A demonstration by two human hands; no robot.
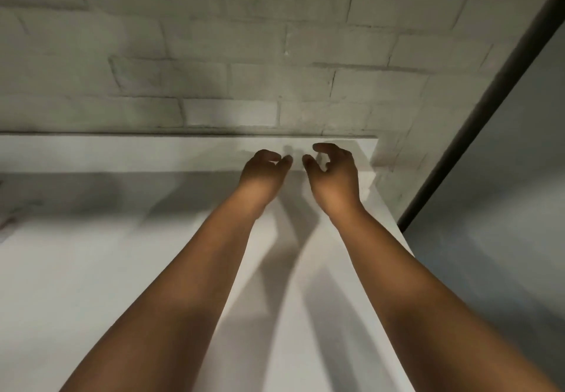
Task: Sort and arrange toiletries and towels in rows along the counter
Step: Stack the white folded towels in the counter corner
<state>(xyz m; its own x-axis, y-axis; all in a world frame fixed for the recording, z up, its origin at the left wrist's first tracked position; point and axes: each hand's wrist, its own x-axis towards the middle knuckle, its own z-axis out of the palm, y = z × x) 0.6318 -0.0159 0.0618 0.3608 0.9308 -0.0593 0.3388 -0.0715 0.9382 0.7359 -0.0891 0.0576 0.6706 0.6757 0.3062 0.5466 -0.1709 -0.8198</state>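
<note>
Head view: left hand (264, 171) and right hand (331, 168) hover empty, fingers apart, over tabletop (91, 269); no toiletries visible, blurred item at 9 o'clock.

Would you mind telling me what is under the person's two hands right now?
Under the left hand and right hand only the bare white counter and their shadows show. Both hands look empty, fingers curled; the surface directly beneath the palms is hidden.

White tabletop (91, 269) runs to a raised white ledge (153, 153) along its rear edge, against a brick wall (214, 55).
</note>
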